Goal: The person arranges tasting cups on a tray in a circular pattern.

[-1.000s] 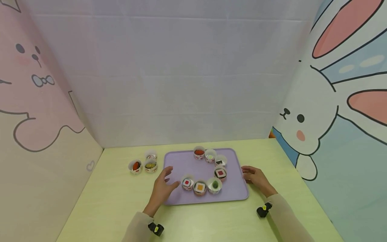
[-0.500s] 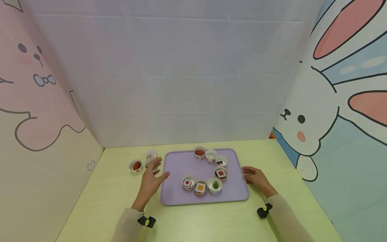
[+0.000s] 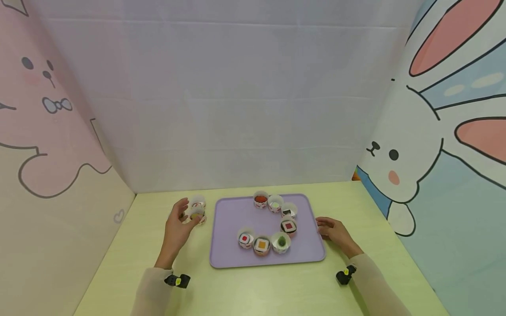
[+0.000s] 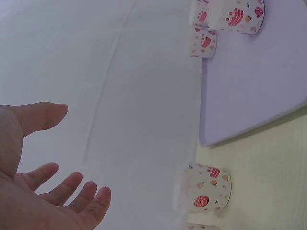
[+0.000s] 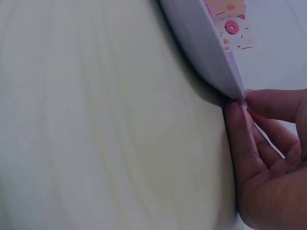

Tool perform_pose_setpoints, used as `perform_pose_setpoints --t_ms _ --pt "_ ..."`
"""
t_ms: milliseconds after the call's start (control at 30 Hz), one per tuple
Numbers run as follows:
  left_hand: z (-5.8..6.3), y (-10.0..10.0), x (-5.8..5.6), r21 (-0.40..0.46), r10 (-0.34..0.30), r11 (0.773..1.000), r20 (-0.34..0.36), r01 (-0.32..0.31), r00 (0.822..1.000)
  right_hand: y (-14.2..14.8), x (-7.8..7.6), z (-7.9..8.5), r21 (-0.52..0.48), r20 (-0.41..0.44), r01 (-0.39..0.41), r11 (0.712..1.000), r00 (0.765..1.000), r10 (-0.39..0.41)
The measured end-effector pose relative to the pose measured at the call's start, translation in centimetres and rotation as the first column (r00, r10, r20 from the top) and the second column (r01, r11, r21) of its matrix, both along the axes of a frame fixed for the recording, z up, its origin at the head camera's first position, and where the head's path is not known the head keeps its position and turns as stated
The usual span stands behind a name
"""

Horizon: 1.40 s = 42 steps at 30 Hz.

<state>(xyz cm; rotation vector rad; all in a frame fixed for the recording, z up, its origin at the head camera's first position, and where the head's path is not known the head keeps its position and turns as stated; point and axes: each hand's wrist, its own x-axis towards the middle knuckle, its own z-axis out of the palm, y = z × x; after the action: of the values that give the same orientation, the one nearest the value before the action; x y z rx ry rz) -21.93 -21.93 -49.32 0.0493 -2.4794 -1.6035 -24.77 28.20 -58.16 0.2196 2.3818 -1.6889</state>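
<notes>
My left hand (image 3: 175, 230) hovers over the small paper cups left of the tray, fingers apart and holding nothing. Its thumb overlaps a cup with yellow-green contents (image 3: 197, 212), and another white cup (image 3: 197, 201) stands just behind. The cup with the orange-red piece is hidden by this hand. In the left wrist view, a cake-and-donut-print cup (image 4: 211, 188) stands beyond the spread fingers. With thumb and fingers, my right hand (image 3: 336, 232) pinches the right rim of the lilac tray (image 3: 231, 215); the right wrist view shows the tray edge (image 5: 206, 57) between them.
Several filled cups curve along the tray, from a red-filled one (image 3: 260, 200) at the back to one with a sushi-like piece with a yellow centre (image 3: 261, 245) in front. A white cloth (image 3: 237, 109) hangs behind the pale yellow table (image 3: 253, 289); rabbit-print cloth (image 3: 399, 175) is on the right.
My left hand has moved left, from the tray's left side across to the loose cups, and now covers one of them. The right hand stays on the tray's rim.
</notes>
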Motion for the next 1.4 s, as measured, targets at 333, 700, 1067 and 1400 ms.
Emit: perform_pose_setpoints --t_ms 333,700,1067,1400 --pt "-0.8 -3.2 -0.7 0.021 0.107 0.994 -0.046 -0.106 0.993 0.0 -0.1 0.0 -0.009 0.003 0.001 1.0 1.0 -0.001" --pt "-3.1 -6.7 -1.7 0.02 0.111 0.994 0.01 -0.111 0.994 0.2 -0.1 -0.2 -0.026 -0.011 0.006 1.0 1.0 -0.006" --pt "-6.3 -8.4 -3.3 -0.023 0.058 0.998 0.2 -0.054 0.978 0.2 0.1 -0.2 -0.03 -0.009 0.003 1.0 1.0 -0.003" --pt "-8.1 -9.0 -4.3 -0.032 -0.008 0.999 0.283 0.018 0.959 0.1 0.0 -0.2 -0.038 -0.014 0.007 0.999 1.0 -0.008"
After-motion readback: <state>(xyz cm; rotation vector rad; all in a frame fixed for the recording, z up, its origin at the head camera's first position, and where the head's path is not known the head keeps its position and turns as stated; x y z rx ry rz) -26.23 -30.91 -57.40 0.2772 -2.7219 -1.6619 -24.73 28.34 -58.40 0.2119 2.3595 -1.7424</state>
